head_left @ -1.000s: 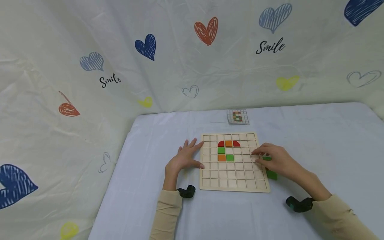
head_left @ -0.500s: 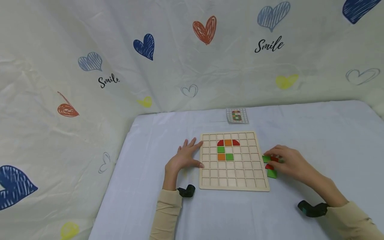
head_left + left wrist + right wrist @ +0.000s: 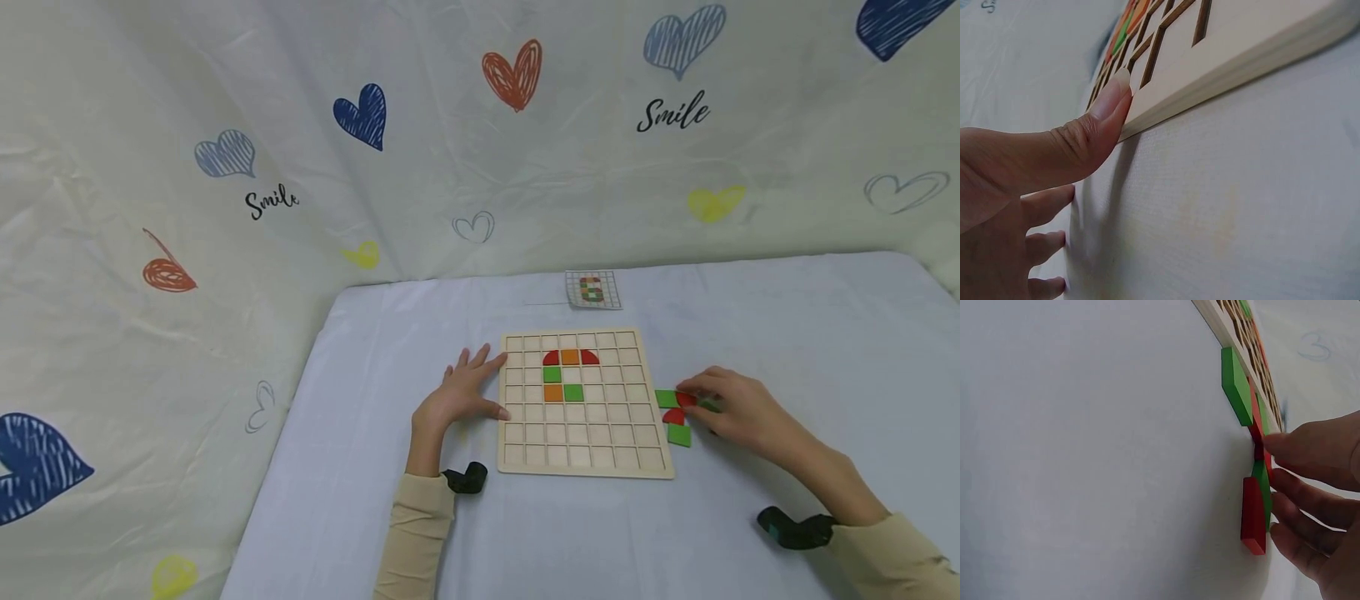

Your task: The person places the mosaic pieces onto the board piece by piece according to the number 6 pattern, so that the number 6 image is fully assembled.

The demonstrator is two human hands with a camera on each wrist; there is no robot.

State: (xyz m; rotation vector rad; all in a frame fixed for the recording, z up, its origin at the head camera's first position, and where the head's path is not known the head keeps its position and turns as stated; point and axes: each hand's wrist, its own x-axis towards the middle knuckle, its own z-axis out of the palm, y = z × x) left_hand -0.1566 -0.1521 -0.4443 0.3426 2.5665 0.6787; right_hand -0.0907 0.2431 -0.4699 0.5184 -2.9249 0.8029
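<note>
A wooden grid board (image 3: 611,433) lies on the white cloth, with red, orange and green tiles set in its upper middle. At its left edge my left hand (image 3: 461,396) spreads its fingers; in the left wrist view the thumb (image 3: 1107,103) presses on the board's rim. Right of the board my right hand (image 3: 738,408) pinches a red rounded tile (image 3: 684,399) between thumb and index finger, low over the loose tiles. The right wrist view shows a green tile (image 3: 1235,384) and a red tile (image 3: 1254,515) beside the fingers. My right hand partly hides the pile.
A small printed pattern card (image 3: 593,290) lies behind the board. Loose green tiles (image 3: 679,435) and a red tile (image 3: 673,415) sit against the board's right edge. A white curtain with hearts hangs behind the table.
My right hand has moved right, from the board's right edge to the loose tiles, uncovering several of them. The left hand has stayed at the board's edge, and the tiles on the board are unchanged.
</note>
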